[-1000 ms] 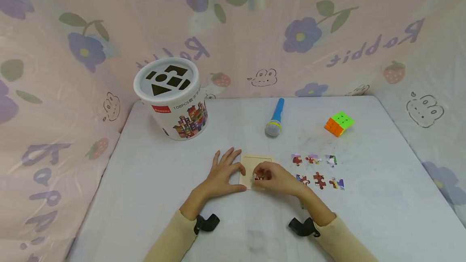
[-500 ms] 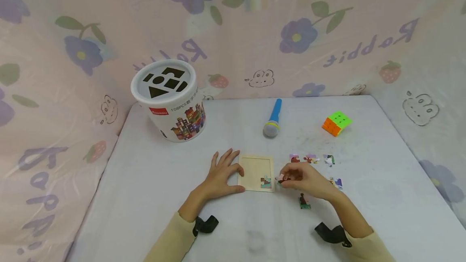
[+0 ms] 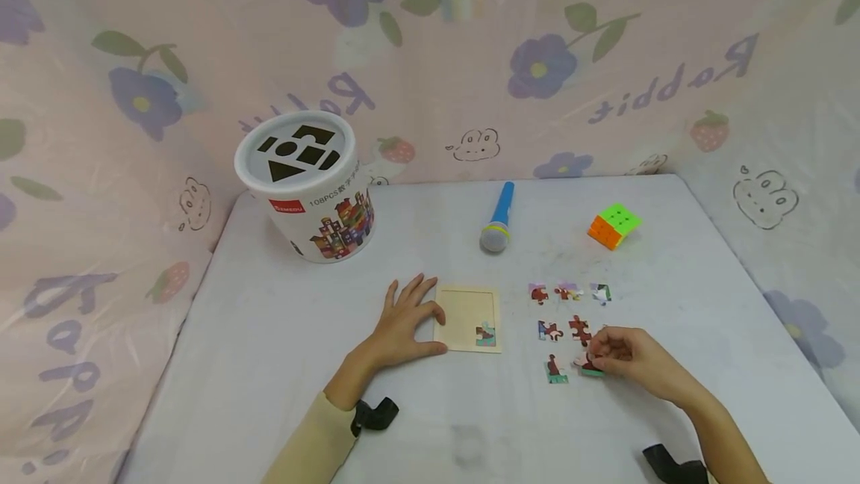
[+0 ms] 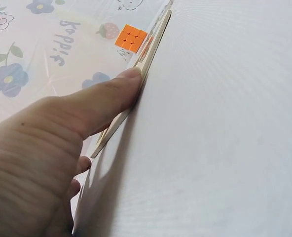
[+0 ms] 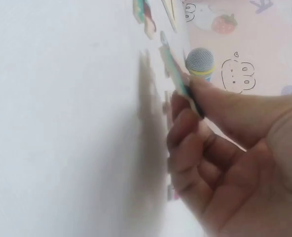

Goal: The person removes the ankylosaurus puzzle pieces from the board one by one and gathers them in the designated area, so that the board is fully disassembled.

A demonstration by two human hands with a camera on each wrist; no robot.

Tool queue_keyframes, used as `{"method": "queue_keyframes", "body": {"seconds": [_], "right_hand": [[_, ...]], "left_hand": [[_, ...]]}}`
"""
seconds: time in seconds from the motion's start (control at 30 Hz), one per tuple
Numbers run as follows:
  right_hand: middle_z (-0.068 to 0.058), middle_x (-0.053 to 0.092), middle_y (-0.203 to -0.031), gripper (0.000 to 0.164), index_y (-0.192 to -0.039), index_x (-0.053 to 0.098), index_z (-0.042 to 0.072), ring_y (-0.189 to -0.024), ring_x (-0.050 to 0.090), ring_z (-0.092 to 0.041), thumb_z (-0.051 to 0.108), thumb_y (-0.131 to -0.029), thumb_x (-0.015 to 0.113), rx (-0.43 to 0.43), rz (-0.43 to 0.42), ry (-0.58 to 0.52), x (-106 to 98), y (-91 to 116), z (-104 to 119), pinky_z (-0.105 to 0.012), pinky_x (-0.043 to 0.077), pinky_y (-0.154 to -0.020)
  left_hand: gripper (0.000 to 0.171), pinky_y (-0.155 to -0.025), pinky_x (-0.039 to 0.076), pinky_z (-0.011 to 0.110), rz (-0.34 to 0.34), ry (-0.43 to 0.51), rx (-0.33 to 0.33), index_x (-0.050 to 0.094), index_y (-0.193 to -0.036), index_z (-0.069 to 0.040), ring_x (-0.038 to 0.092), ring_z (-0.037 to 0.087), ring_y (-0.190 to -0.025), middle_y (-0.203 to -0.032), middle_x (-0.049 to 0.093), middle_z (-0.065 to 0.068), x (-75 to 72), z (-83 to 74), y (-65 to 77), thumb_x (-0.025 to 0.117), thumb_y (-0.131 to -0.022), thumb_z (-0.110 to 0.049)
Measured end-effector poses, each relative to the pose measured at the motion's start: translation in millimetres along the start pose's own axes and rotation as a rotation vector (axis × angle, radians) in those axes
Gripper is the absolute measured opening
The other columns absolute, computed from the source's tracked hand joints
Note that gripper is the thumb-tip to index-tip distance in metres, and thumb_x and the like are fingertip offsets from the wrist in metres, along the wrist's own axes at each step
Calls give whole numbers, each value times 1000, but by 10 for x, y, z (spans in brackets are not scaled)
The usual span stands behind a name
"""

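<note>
My right hand pinches a jigsaw puzzle piece between thumb and fingers, right of the brown-and-green piece. In the right wrist view the held puzzle piece is tilted, seen nearly edge-on above the table. My left hand lies spread at the left side of a shallow wooden puzzle tray; thumb and index fingertip touch its rim. In the left wrist view the thumb presses on the tray's edge. One puzzle piece sits in the tray's lower right corner.
Several loose puzzle pieces lie in rows right of the tray, such as a red-brown one. Farther back stand a white bucket with shape cutouts, a blue toy microphone and a puzzle cube. A patterned curtain surrounds the table.
My right hand has moved from over the tray to the right with a puzzle piece, now among the loose pieces. That bares the piece in the tray's corner. My left hand stays at the tray.
</note>
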State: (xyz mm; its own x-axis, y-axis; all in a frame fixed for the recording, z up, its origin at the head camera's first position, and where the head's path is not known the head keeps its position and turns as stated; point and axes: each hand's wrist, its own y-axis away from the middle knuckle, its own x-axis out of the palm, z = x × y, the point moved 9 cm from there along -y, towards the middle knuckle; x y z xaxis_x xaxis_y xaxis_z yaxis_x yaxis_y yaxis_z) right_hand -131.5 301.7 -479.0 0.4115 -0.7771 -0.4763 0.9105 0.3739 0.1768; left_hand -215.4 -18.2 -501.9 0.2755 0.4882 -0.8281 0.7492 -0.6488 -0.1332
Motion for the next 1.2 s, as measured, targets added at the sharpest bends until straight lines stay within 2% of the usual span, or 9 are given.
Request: {"method": "queue_keyframes", "body": {"seconds": [0.13, 0.3, 0.63, 0.83, 0.93, 1.03, 1.2], "right_hand": [[-4, 65, -89, 6, -100, 65, 0, -75, 60, -11, 3, -94, 65, -25, 17, -5, 54, 4, -9, -23, 53, -66], [-2, 65, -87, 4, -97, 65, 2, -73, 59, -10, 1, -93, 66, -56, 10, 41, 71, -3, 8, -22, 52, -65], [1, 56, -80, 9, -91, 66, 7, -70, 49, -7, 3, -88, 73, 44, -56, 174, 67, -5, -36, -22, 46, -59], [2, 51, -72, 12, -89, 62, 6, -66, 46, -8, 2, -86, 73, 91, -112, 239, 58, -90, 97, -23, 41, -55], [2, 53, -73, 10, -91, 64, 6, -66, 49, -10, 3, -88, 73, 53, -153, 231, 98, -247, 281, -23, 43, -56], [3, 58, -79, 12, -97, 67, 5, -71, 52, -11, 3, -88, 73, -33, -166, 238, 238, -470, 485, -23, 48, -61], [0, 64, -97, 23, -106, 70, 5, -87, 57, -18, 3, -84, 77, -191, -100, 341, 637, -824, 801, -34, 53, -77]], "left_hand": [[38, -115, -5, 64, 0, 14, 0, 60, -101, -30, 11, 32, -152, -162, 27, 10, -5, -2, 6, 78, -78, -55], [38, -115, -5, 64, 3, 11, -5, 60, -101, -31, 10, 31, -152, -162, 27, 10, 6, 0, 9, 78, -79, -55], [38, -115, -5, 63, 12, 5, -13, 60, -101, -30, 10, 31, -152, -162, 27, 9, 9, 1, 5, 79, -78, -54], [38, -115, -5, 63, 13, 8, -18, 61, -101, -30, 10, 31, -152, -162, 27, 9, -5, -4, 7, 79, -78, -54], [38, -115, -5, 64, 9, 14, -15, 61, -101, -29, 10, 32, -152, -162, 27, 10, -19, -10, 7, 79, -78, -53], [38, -115, -4, 64, 1, 12, -8, 60, -101, -30, 11, 32, -152, -162, 27, 10, -22, -14, 7, 79, -78, -53], [38, -114, -3, 65, -11, 15, 4, 60, -100, -30, 12, 32, -151, -161, 29, 11, -15, -21, 11, 79, -78, -54]]}}
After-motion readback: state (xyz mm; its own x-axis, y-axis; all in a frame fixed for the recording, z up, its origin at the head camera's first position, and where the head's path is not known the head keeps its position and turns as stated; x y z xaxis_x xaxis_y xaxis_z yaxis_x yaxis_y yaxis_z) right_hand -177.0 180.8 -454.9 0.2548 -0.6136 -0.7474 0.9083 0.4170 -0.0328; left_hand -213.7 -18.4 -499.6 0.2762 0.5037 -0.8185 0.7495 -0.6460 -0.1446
